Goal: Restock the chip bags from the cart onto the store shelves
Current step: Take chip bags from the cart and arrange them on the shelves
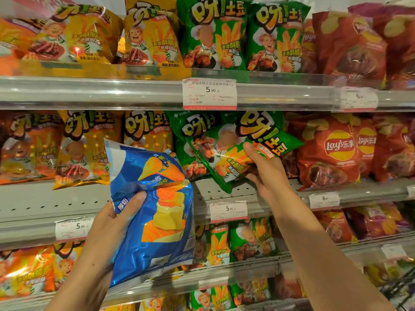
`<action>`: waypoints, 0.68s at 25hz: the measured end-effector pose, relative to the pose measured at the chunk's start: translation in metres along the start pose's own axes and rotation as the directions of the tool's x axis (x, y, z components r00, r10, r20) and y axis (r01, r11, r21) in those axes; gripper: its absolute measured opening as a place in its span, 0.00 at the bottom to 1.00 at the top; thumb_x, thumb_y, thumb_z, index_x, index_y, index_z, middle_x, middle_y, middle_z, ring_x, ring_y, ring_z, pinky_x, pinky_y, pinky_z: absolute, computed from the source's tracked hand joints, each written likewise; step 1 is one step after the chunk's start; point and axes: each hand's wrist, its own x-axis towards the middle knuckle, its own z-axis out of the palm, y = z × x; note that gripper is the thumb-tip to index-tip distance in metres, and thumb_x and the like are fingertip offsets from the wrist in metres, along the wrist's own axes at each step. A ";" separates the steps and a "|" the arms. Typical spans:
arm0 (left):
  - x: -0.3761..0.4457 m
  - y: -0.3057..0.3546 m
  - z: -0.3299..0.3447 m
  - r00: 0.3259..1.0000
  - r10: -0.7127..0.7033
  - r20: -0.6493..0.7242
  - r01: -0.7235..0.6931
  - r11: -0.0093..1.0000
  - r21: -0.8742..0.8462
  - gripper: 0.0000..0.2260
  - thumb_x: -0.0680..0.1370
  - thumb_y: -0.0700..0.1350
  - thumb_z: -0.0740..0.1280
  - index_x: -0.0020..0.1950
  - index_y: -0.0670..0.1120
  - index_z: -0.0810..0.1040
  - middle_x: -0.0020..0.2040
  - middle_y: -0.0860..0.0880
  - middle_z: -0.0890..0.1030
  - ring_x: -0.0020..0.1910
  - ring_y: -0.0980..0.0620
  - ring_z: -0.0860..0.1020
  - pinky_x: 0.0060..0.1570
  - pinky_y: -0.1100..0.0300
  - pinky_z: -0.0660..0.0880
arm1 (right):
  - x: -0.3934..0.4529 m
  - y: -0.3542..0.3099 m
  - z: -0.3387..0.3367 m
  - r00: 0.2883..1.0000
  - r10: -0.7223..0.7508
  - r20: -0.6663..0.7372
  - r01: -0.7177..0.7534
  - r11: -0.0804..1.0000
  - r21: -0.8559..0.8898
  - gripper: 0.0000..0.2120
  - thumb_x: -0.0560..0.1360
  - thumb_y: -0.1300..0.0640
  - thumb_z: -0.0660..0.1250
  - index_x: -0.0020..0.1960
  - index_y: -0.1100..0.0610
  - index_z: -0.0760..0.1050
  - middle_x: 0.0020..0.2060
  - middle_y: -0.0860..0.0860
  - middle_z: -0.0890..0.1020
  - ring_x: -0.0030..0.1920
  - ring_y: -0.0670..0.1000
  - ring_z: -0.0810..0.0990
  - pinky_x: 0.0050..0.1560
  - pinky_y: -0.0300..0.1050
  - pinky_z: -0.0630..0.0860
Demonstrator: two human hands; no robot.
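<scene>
My left hand (116,218) grips a blue chip bag (157,212) by its left edge, holding it upright in front of the middle shelf (45,205). My right hand (265,167) grips a green chip bag (238,149) from below; the bag is tilted and sits at the middle shelf among other green bags (186,135). The thumb lies on the bag's front.
Shelves run across the whole view. Yellow and orange bags (87,149) fill the left, green bags (213,34) the centre, red Lay's bags (336,151) the right. White price tags (210,94) hang on the shelf rails. A dark cart edge (402,288) shows at the lower right.
</scene>
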 end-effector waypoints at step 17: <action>0.015 0.001 -0.043 0.999 0.053 -0.001 -0.053 0.997 -0.053 0.27 0.69 0.61 0.74 0.66 0.53 0.80 0.65 0.49 0.81 0.68 0.46 0.76 0.72 0.42 0.65 | -0.015 0.021 0.054 0.931 0.099 0.350 -0.071 0.993 -0.089 0.13 0.76 0.55 0.74 0.59 0.54 0.79 0.54 0.54 0.87 0.58 0.55 0.85 0.58 0.58 0.82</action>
